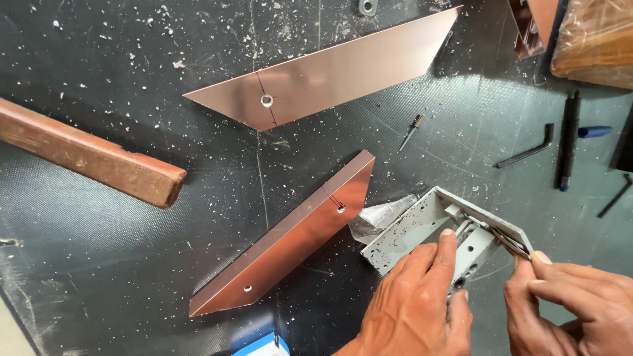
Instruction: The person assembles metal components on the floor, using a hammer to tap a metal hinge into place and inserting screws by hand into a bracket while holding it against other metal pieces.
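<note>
Both hands, left hand point(415, 303) and right hand point(570, 303), clamp a speckled grey metal corner bracket point(422, 224).

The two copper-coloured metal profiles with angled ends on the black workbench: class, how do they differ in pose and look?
The upper copper-coloured profile lies flat, showing one broad face; the lower copper-coloured profile shows a face and a narrow side edge. The upper one runs nearly across the black workbench; the lower slants steeply. The upper shows one hole, the lower two. The lower lies nearer the left hand. Both are shiny, cut at angles and marked with a line.
</note>
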